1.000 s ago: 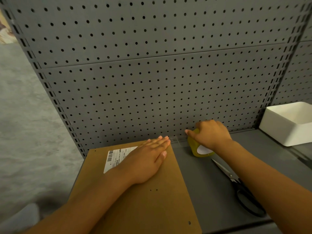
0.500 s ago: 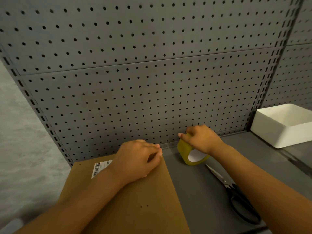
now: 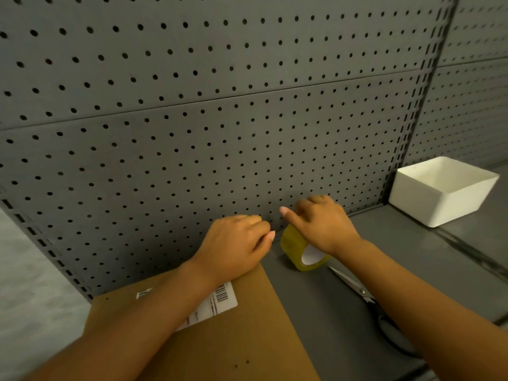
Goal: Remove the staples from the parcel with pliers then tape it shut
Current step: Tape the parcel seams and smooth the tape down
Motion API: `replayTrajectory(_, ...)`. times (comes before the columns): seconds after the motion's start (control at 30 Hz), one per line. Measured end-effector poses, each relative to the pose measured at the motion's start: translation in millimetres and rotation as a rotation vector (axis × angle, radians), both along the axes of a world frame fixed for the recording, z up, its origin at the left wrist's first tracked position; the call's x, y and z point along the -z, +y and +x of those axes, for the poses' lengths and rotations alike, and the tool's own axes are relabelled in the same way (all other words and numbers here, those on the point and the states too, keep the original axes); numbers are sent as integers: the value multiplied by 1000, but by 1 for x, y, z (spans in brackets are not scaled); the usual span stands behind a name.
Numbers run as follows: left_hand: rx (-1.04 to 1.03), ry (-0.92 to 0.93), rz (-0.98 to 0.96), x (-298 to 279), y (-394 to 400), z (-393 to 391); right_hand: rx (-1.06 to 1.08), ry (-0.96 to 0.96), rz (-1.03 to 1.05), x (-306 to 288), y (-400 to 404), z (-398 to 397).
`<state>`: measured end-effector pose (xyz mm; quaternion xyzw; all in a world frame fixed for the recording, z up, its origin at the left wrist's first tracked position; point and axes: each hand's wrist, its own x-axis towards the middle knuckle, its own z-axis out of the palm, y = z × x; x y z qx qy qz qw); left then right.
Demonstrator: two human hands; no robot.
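A flat brown cardboard parcel with a white barcode label lies on the grey shelf at the lower left. My left hand rests on its far edge with fingers curled and thumb tip near the tape. Just right of the parcel stands a yellowish roll of packing tape on its edge. My right hand grips the roll from above, index finger stretched out to the left. Whether a tape end is pinched in the left fingers is not visible. No pliers are in view.
Black-handled scissors lie on the shelf right of the parcel, partly under my right forearm. A white open bin stands at the back right. A grey pegboard wall rises directly behind the hands. Grey floor shows at the left.
My left hand went from flat on the parcel to curled and slid toward the tape roll. The right hand has tipped the roll up on its edge. The view shifted left and down.
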<state>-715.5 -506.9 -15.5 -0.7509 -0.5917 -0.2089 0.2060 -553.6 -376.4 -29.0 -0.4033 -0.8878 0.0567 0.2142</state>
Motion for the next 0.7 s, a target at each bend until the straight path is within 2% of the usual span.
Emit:
replayTrajectory(0.1, 82, -161, -291, 1, 5, -1, 119, 68, -3, 2, -7, -1)
replayTrajectory(0.2, 157, -195, -489, 3, 12, -4, 55, 202, -249, -3, -9, -1)
replayTrajectory(0.27, 184, -222, -570, 3, 13, -5, 30, 199, -302, -6, -7, -1)
replayTrajectory(0.33, 208, -287, -608, 3, 13, -4, 21, 209, -309, -5, -6, -1)
replayTrajectory(0.53, 241, -348, -632, 2, 13, -5, 65, 465, -197, -1, -11, 8)
replayTrajectory(0.7, 268, -377, -628, 2, 17, -10, 150, 502, -174, 4, -25, 37)
